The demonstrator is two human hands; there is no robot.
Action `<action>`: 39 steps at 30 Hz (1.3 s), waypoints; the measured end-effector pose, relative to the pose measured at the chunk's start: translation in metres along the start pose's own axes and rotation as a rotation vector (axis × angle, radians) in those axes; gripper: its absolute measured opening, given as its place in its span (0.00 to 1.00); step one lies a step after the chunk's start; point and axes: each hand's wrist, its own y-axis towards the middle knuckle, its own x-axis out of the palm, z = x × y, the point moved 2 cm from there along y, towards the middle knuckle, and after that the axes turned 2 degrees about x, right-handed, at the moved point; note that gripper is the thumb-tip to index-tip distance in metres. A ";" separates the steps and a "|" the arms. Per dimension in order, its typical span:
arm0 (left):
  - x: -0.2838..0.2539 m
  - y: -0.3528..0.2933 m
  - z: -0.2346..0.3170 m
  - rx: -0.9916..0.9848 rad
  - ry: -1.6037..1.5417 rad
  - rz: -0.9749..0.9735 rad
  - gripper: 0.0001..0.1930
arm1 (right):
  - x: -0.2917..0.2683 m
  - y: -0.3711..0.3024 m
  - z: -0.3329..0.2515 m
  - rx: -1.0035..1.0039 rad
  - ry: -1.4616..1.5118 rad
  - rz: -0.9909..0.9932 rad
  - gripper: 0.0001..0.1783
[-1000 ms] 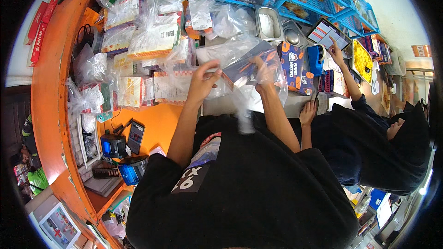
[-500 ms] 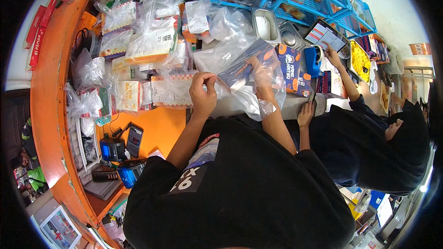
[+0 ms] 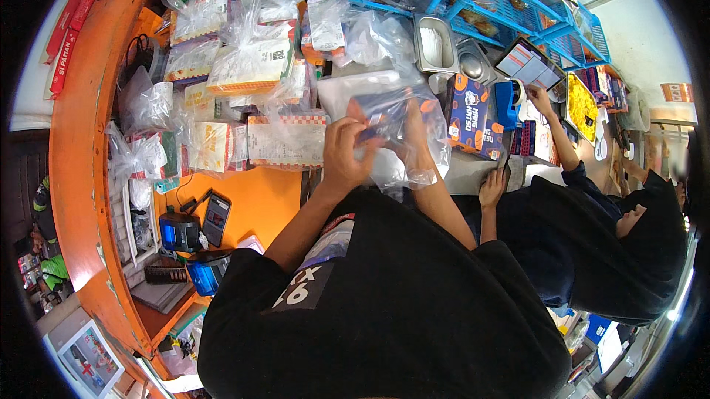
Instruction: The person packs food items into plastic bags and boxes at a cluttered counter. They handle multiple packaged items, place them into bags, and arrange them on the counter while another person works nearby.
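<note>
Both arms reach forward, elbows bent. Left hand (image 3: 346,153) is half curled, fingers blurry up against a clear bag (image 3: 438,146), can't tell if it's actually pinching it. Right hand (image 3: 416,134) is behind the plastic, fingers mostly hidden, so no clue how tight its grip is. The blue and orange box (image 3: 386,112) is in the bag between them, long side looks roughly left-right, orange end leftward, edges lost in glare.

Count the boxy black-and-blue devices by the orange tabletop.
2. One black-and-blue device sits just left of the phone; the second black-and-blue device is lower in the picture, beside the left sleeve. Others may be hidden by the sleeve.
</note>
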 end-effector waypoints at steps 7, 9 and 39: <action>0.030 -0.040 -0.052 -0.725 -0.153 -0.548 0.38 | -0.003 0.003 -0.002 -0.032 -1.217 0.449 0.46; 0.016 -0.024 -0.029 -0.704 -0.215 -0.324 0.37 | 0.004 -0.032 -0.019 -0.142 -1.597 0.367 0.37; 0.051 -0.004 -0.023 -0.362 0.568 -0.747 0.29 | -0.067 -0.036 -0.069 -0.371 -2.062 0.612 0.23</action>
